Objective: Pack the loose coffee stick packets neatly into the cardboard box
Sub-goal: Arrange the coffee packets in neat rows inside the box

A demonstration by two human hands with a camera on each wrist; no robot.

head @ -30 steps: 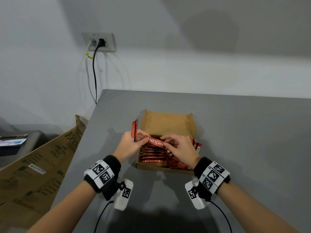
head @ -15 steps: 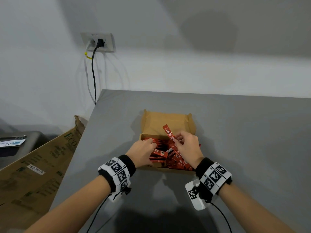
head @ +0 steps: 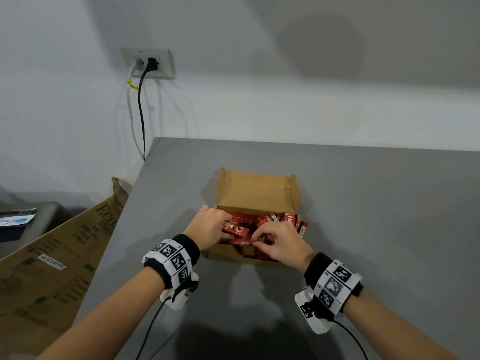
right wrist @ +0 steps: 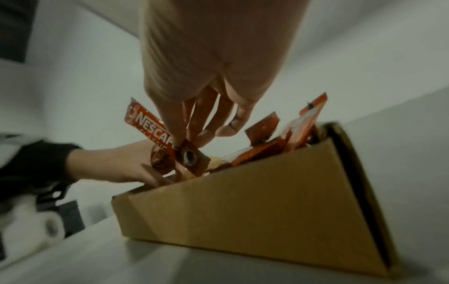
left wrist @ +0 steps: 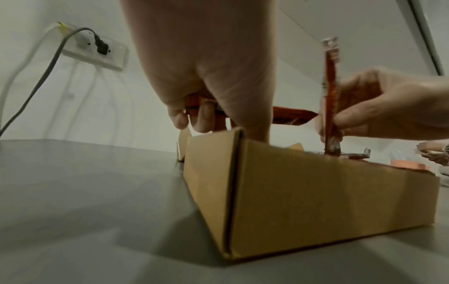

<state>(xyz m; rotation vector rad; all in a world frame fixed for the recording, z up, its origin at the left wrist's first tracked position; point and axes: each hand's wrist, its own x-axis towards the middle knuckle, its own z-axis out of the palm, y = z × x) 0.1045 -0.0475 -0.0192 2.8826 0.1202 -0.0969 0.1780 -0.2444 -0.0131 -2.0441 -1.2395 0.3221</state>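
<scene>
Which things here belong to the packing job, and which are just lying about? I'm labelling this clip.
Job: cardboard box; coffee stick packets; left hand gripping packets; right hand pinching one packet.

Lying about: wall socket with cables; large flattened carton beside the table.

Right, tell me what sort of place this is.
Probably a plain workroom or storeroom, not a kitchen: a bare grey table against a white wall, a wall socket with cables plugged in, and a big flattened printed carton leaning beside the table.
</scene>
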